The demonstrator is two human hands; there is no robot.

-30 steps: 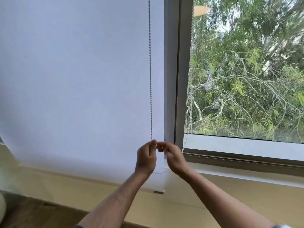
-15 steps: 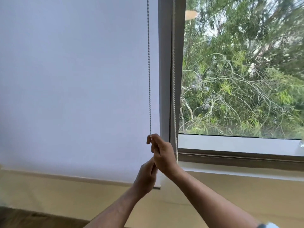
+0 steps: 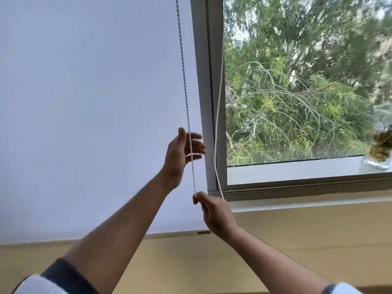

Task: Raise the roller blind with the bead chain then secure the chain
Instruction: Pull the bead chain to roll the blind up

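R hand [image 3: 214, 213]: pinching bead chain [image 3: 186, 98] low, front strand.
L hand [image 3: 182, 151]: fingers spread round strand higher up, prob not gripping yet.
Blind [image 3: 84, 102]: down; pull straight, hand-over-hand.

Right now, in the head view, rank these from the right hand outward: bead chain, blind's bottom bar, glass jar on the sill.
1. Bead chain: pinched in the right hand.
2. Bottom bar: just below-left, beside the wrist.
3. Glass jar: far right on the sill.

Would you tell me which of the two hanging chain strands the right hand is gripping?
The left strand, in front of the white blind, ends in the right hand. The right strand hangs loose along the window frame.
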